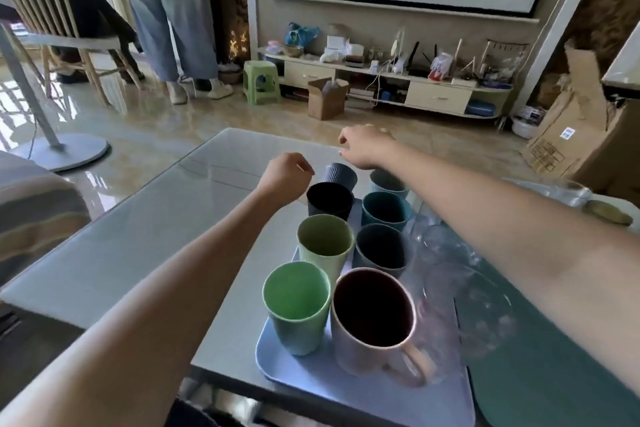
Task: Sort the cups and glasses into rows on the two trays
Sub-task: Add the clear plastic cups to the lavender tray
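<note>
So the nearest things were the pink mug (pixel 372 319) and the bright green cup (pixel 296 305), side by side on the blue tray (pixel 294 374), well short of both hands. Past them came a pale green cup (pixel 325 246) beside a grey cup (pixel 381 248), then a black cup (pixel 329 199) next to a teal cup (pixel 386 210). The black one sat just under and to the right of the left hand (pixel 287 175), whose grip was loosely curled on nothing that I could see. A ribbed blue-grey cup (pixel 339 175) stood between the two hands, with a light blue cup (pixel 386 182) right below the right hand (pixel 363 149). That hand hovered over the far end of the rows, fingers curled, nothing in its grip. Clear glasses (pixel 450 253) sat blurry on the green tray (pixel 554 357), under the right forearm. Everything rested on the grey bench (pixel 138 236).
</note>
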Action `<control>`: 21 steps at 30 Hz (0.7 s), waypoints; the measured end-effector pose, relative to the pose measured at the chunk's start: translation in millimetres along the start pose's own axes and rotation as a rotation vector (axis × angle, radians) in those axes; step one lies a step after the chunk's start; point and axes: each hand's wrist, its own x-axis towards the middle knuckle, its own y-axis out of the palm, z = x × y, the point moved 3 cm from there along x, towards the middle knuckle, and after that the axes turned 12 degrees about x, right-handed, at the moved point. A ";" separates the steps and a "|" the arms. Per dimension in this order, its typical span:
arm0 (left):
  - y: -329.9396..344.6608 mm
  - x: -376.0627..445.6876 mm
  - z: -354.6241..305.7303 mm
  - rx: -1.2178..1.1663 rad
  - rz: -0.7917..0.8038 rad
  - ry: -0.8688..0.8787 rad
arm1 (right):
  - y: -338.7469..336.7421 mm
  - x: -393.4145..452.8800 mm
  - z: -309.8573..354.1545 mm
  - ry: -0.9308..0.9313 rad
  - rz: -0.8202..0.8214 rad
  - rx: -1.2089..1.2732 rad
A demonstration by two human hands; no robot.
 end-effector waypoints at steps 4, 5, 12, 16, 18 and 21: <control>17.3 30.6 26.0 -0.125 0.283 -0.094 | 32.8 48.4 -4.1 0.110 0.150 -0.114; 20.7 35.7 28.2 -0.168 0.323 -0.114 | 42.6 55.0 -4.9 0.136 0.199 -0.115; 39.7 43.3 23.4 -0.049 0.422 -0.050 | 70.9 71.7 2.1 0.139 0.286 0.002; 30.2 38.0 27.5 -0.079 0.424 -0.085 | 49.1 50.2 8.6 0.067 0.212 0.204; 24.6 35.0 28.0 -0.087 0.482 -0.096 | 42.8 32.8 11.6 0.001 0.174 0.249; 21.7 32.8 25.0 -0.088 0.502 -0.062 | 37.6 8.8 9.7 -0.063 0.104 0.231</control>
